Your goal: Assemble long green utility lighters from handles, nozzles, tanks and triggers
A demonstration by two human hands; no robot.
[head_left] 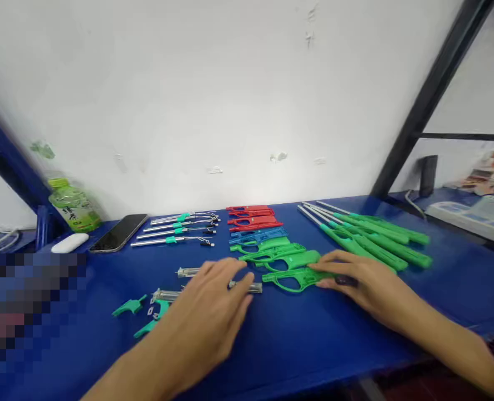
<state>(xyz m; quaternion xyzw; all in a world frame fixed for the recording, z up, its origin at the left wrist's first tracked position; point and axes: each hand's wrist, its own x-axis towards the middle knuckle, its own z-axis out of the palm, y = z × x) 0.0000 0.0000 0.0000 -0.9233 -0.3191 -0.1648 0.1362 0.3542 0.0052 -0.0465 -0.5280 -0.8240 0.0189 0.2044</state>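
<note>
My left hand (213, 312) is over clear lighter tanks (254, 287), its fingers curved and apart; contact with them is partly hidden. My right hand (361, 281) grips the rear end of the nearest green handle shell (299, 277) between thumb and fingers. A dark, short object (346, 280) shows against that hand. More green shells, blue shells (257, 235) and red shells (253, 218) lie in a column behind. Left of my left hand are teal trigger pieces (130, 306) and another clear tank (167, 295).
Metal rods with wires (159, 243) lie at the back left. Green lighters with long rods (367, 239) are fanned at the back right. A phone (119, 233), a white case (70, 243) and a green bottle (73, 206) stand or lie left. Dark frame posts (430, 100) flank the blue table (297, 340).
</note>
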